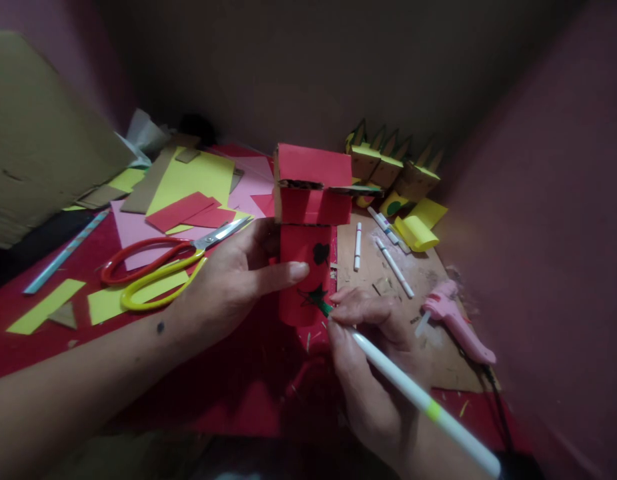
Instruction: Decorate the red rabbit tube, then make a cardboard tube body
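A red paper-covered cardboard figure (304, 293) with a box-shaped top (314, 167) stands upright in front of me. My left hand (241, 270) is closed round its lower tube from the left, thumb across the front. In my right hand (371, 360) is a white marker (403, 383) with a yellow-green band, pinched near its tip. The green tip meets the tube at a dark green star-like drawing (315, 295). Above that drawing is a black blot-like mark (320, 253). The fingers behind the tube are hidden.
Scissors (188, 257) with red and yellow handles lie left among paper scraps (188, 177). At right, a cardboard sheet (348, 233) bears white markers (394, 267) and a pink glue gun (458, 320). Several yellow-topped cardboard figures (388, 170) stand behind.
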A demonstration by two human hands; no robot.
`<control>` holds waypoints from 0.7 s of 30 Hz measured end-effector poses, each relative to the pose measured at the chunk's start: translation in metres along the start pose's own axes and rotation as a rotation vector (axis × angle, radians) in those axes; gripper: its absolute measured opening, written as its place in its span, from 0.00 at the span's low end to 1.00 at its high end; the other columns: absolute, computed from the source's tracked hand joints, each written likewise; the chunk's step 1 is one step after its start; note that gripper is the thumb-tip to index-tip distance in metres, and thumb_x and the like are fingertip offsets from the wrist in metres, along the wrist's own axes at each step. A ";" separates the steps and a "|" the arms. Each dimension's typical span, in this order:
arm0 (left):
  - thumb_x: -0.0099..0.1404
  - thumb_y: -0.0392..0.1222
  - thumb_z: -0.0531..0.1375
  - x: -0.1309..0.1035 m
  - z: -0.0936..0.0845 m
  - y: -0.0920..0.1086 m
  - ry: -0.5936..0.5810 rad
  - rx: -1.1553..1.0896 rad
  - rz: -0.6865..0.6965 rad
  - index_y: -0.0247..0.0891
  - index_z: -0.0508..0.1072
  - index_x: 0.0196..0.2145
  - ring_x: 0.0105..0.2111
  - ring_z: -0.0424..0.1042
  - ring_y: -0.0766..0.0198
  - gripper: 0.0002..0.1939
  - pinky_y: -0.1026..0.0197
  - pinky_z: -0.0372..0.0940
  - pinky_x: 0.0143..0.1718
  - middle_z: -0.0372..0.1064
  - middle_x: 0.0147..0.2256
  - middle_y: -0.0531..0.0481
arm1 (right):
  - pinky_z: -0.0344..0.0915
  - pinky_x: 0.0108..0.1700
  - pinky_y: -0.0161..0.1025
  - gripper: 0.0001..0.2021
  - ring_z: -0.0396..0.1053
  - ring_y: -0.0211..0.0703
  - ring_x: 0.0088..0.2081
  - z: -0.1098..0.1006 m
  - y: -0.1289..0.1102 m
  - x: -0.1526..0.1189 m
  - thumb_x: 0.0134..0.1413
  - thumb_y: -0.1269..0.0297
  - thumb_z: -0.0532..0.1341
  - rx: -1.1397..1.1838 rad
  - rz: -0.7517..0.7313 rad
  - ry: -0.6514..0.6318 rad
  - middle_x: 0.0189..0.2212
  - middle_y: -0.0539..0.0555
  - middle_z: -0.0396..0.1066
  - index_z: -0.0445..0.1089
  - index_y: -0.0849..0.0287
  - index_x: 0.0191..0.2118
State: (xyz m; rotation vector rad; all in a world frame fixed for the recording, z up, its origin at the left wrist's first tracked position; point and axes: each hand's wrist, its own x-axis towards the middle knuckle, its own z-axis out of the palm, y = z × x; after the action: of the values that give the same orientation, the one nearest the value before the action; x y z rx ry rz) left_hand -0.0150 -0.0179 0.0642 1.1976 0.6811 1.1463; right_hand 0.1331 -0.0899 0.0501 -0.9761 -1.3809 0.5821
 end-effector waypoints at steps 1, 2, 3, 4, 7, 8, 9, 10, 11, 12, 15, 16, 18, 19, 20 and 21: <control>0.56 0.38 0.67 0.000 0.000 0.000 0.006 0.008 0.004 0.36 0.70 0.47 0.49 0.71 0.51 0.20 0.58 0.68 0.44 0.72 0.47 0.46 | 0.59 0.31 0.35 0.08 0.63 0.35 0.29 0.000 -0.001 0.001 0.54 0.77 0.57 -0.004 0.000 -0.003 0.25 0.46 0.63 0.64 0.54 0.32; 0.56 0.38 0.67 0.000 0.001 0.000 0.009 0.016 0.006 0.36 0.70 0.47 0.49 0.71 0.51 0.20 0.58 0.68 0.44 0.72 0.47 0.46 | 0.59 0.31 0.35 0.08 0.63 0.35 0.28 0.000 -0.001 0.001 0.53 0.76 0.57 -0.008 -0.002 -0.010 0.25 0.46 0.63 0.64 0.54 0.32; 0.57 0.38 0.67 0.001 0.001 0.000 0.009 0.024 0.008 0.36 0.70 0.47 0.48 0.71 0.52 0.20 0.59 0.68 0.43 0.72 0.47 0.46 | 0.59 0.31 0.35 0.08 0.63 0.36 0.28 0.000 -0.002 0.002 0.53 0.76 0.57 -0.015 -0.004 -0.017 0.25 0.46 0.63 0.64 0.54 0.32; 0.57 0.38 0.67 0.001 0.001 0.000 0.006 0.030 0.009 0.36 0.70 0.47 0.47 0.71 0.53 0.20 0.59 0.68 0.43 0.72 0.46 0.46 | 0.60 0.31 0.35 0.08 0.63 0.36 0.28 0.000 -0.002 0.002 0.53 0.76 0.57 -0.024 -0.008 -0.016 0.25 0.46 0.64 0.64 0.54 0.32; 0.58 0.38 0.66 0.001 0.001 0.000 -0.015 0.036 0.026 0.36 0.70 0.46 0.46 0.72 0.55 0.18 0.60 0.69 0.42 0.73 0.46 0.47 | 0.60 0.31 0.35 0.08 0.65 0.36 0.30 0.001 -0.002 0.003 0.52 0.77 0.58 -0.050 -0.028 0.001 0.26 0.47 0.65 0.64 0.54 0.32; 0.59 0.38 0.66 0.001 0.001 0.000 -0.021 0.035 0.031 0.37 0.70 0.47 0.45 0.72 0.55 0.18 0.60 0.69 0.42 0.73 0.47 0.47 | 0.60 0.32 0.35 0.08 0.65 0.36 0.30 0.001 -0.002 0.003 0.52 0.77 0.58 -0.054 -0.039 0.000 0.26 0.47 0.65 0.64 0.54 0.32; 0.59 0.38 0.66 0.001 0.000 0.000 -0.026 0.036 0.034 0.37 0.70 0.47 0.45 0.72 0.55 0.19 0.60 0.69 0.42 0.73 0.47 0.47 | 0.60 0.32 0.35 0.09 0.65 0.36 0.30 0.001 -0.002 0.002 0.52 0.77 0.58 -0.057 -0.048 -0.004 0.26 0.47 0.65 0.65 0.54 0.33; 0.59 0.38 0.66 0.000 0.000 -0.001 -0.030 0.038 0.034 0.37 0.69 0.48 0.45 0.72 0.56 0.19 0.59 0.69 0.42 0.73 0.47 0.47 | 0.61 0.33 0.35 0.09 0.65 0.36 0.31 0.001 -0.001 0.002 0.52 0.77 0.58 -0.060 -0.055 -0.007 0.26 0.46 0.65 0.65 0.54 0.33; 0.59 0.37 0.66 0.000 -0.001 -0.001 -0.032 0.042 0.033 0.37 0.69 0.49 0.45 0.72 0.56 0.20 0.59 0.69 0.43 0.73 0.47 0.48 | 0.61 0.33 0.35 0.09 0.65 0.36 0.31 0.001 -0.001 0.002 0.52 0.77 0.58 -0.066 -0.058 -0.011 0.26 0.47 0.65 0.65 0.54 0.33; 0.59 0.37 0.66 -0.001 -0.001 -0.001 -0.035 0.047 0.031 0.38 0.69 0.49 0.45 0.72 0.56 0.20 0.59 0.69 0.43 0.73 0.47 0.48 | 0.61 0.34 0.35 0.09 0.65 0.37 0.31 0.002 -0.001 0.002 0.52 0.77 0.58 -0.071 -0.062 -0.014 0.26 0.47 0.65 0.65 0.54 0.34; 0.60 0.37 0.65 -0.001 -0.001 -0.001 -0.042 0.048 0.027 0.38 0.69 0.50 0.45 0.72 0.56 0.20 0.59 0.69 0.44 0.73 0.47 0.48 | 0.62 0.35 0.37 0.09 0.65 0.38 0.31 0.003 0.000 0.002 0.51 0.78 0.58 -0.080 -0.073 -0.012 0.24 0.47 0.65 0.65 0.54 0.32; 0.60 0.37 0.65 -0.001 -0.001 -0.001 -0.044 0.045 0.022 0.38 0.68 0.50 0.46 0.72 0.56 0.20 0.59 0.69 0.44 0.73 0.47 0.49 | 0.62 0.35 0.37 0.09 0.65 0.38 0.31 0.004 -0.001 0.002 0.51 0.78 0.58 -0.079 -0.077 -0.008 0.24 0.47 0.65 0.65 0.54 0.32; 0.60 0.37 0.65 -0.001 -0.001 -0.002 -0.045 0.036 0.023 0.39 0.69 0.50 0.45 0.72 0.58 0.20 0.61 0.69 0.44 0.73 0.47 0.50 | 0.62 0.34 0.37 0.09 0.64 0.38 0.30 0.004 -0.001 0.003 0.51 0.77 0.58 -0.070 -0.071 0.002 0.24 0.47 0.64 0.65 0.55 0.31; 0.60 0.36 0.65 -0.001 -0.001 -0.002 -0.046 0.034 0.025 0.39 0.69 0.49 0.45 0.72 0.59 0.19 0.62 0.69 0.43 0.73 0.46 0.50 | 0.62 0.33 0.37 0.09 0.64 0.37 0.29 0.004 -0.002 0.003 0.51 0.77 0.58 -0.066 -0.057 0.007 0.25 0.47 0.64 0.65 0.55 0.31; 0.60 0.36 0.65 -0.001 -0.001 -0.002 -0.047 0.031 0.026 0.39 0.69 0.49 0.44 0.72 0.60 0.19 0.63 0.69 0.42 0.73 0.46 0.51 | 0.61 0.32 0.36 0.09 0.64 0.37 0.29 0.004 -0.002 0.003 0.51 0.78 0.58 -0.059 -0.045 0.012 0.25 0.47 0.64 0.65 0.55 0.31; 0.60 0.36 0.65 -0.001 -0.001 -0.002 -0.048 0.031 0.026 0.40 0.70 0.48 0.44 0.73 0.60 0.18 0.64 0.69 0.41 0.73 0.45 0.52 | 0.61 0.31 0.35 0.09 0.63 0.36 0.28 0.004 -0.002 0.003 0.51 0.78 0.58 -0.050 -0.031 0.013 0.24 0.47 0.64 0.65 0.55 0.30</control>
State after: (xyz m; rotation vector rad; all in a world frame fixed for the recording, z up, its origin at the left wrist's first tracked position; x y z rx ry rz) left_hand -0.0158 -0.0180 0.0622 1.2593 0.6505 1.1280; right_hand 0.1294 -0.0881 0.0531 -0.9951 -1.4027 0.5193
